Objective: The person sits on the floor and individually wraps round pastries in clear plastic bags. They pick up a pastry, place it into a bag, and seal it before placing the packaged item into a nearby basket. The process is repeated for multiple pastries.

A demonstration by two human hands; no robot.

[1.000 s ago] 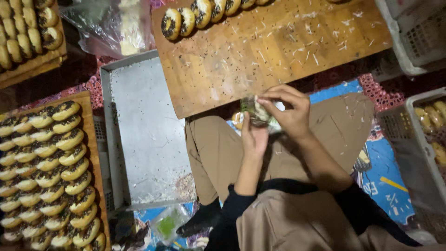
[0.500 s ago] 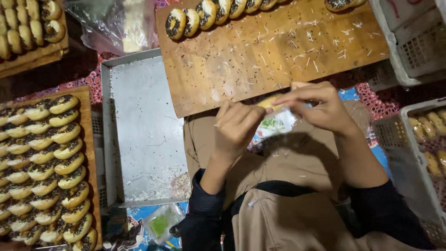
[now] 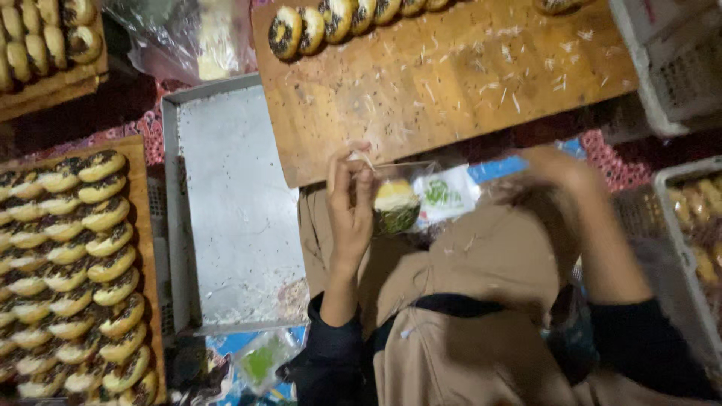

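Head view: one view only.
Left hand [image 3: 350, 199]: fingers pinched on the top edge of the clear bag [image 3: 410, 197].
Bag: holds a filled pastry [image 3: 395, 204], hanging just off the wooden board's [image 3: 451, 83] near left corner, over the lap.
Right hand [image 3: 560, 169]: blurred, apart from the bag; cannot tell its grip.
Metal tray [image 3: 226, 203]: left of the left hand.

Patterned floor mat [image 3: 602, 154], seemingly dim light

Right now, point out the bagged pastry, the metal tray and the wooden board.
bagged pastry [image 3: 396, 207], head view, on the pastry inside.
metal tray [image 3: 233, 203], head view, bare floor.
wooden board [image 3: 451, 83], head view, bare middle.
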